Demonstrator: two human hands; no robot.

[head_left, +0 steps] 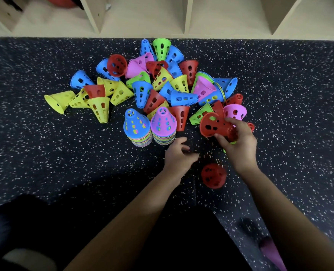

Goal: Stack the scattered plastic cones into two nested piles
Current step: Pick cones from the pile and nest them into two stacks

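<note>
- A red cone (pixel 214 126) with holes in its wall is lying sideways in the person's right hand (pixel 240 146). Its wide mouth is facing left, and the fingers and thumb are curling round its narrow end.
- This held cone is hovering at the near right edge of the heap, just right of the two piles.
- The left hand (pixel 177 155) is hanging just in front of the piles. Its fingers are loosely bent and holding nothing.
- Two nested piles are standing side by side and touching, narrow ends up. The blue-topped pile (pixel 136 127) is standing on the left and the purple-topped pile (pixel 163 125) on the right, each showing many coloured rims at its base.
- A second red cone (pixel 213 176) is showing as a blur between the two forearms, nearer the person; whether it is resting on the floor cannot be told.
- Behind the piles, a heap of loose cones (pixel 152 85) in blue, yellow, red, green and purple is lying tumbled at all angles. A cluster of mostly yellow ones is spreading out to the left.
- Everything is sitting on a dark speckled floor (pixel 44 153).
- A pale shelf unit (pixel 185 16) with upright dividers is running along the far edge.
</note>
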